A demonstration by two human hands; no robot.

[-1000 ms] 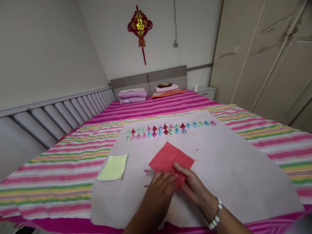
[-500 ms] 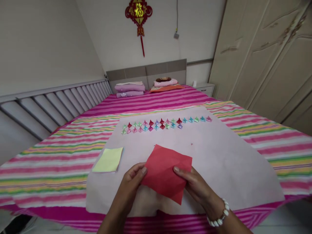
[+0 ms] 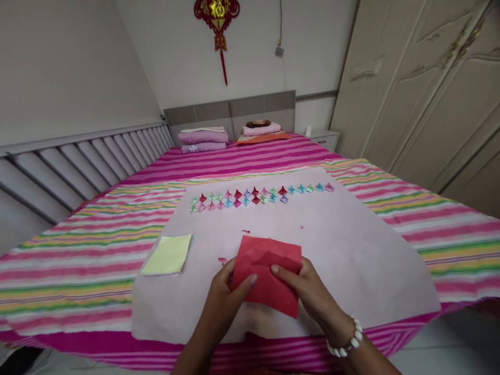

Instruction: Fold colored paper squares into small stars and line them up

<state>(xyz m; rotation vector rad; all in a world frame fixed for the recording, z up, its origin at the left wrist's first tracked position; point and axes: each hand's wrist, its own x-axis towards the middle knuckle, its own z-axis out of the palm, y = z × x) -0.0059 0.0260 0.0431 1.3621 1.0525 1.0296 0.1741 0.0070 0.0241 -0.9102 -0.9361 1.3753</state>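
Note:
A square sheet of red paper (image 3: pixel 269 284) is held up above the white sheet (image 3: pixel 351 271), creased across its upper part. My left hand (image 3: pixel 230 291) grips its left side, thumb on the face and fingers mostly behind. On the right side, my right hand (image 3: pixel 308 289) pinches the same paper, its thumb pressed near the middle. Small folded paper pieces (image 3: pixel 237 199) in several colours stand in two rows farther back. Left of my hands lies a stack of square paper (image 3: pixel 167 255) with pale yellow on top.
Small red scraps (image 3: pixel 222 261) lie on the white sheet near my left hand. Below everything is a bed with a striped cover (image 3: pixel 390 200). Folded bedding (image 3: pixel 205 136) sits by the headboard (image 3: pixel 211 108); a rail (image 3: pixel 89 156) runs along the left, a wardrobe (image 3: pixel 410 114) stands right.
The red paper has turned slightly and bent, with a crease now across its upper part. My left thumb has moved farther onto its face. The view has shifted slightly, uncovering red scraps.

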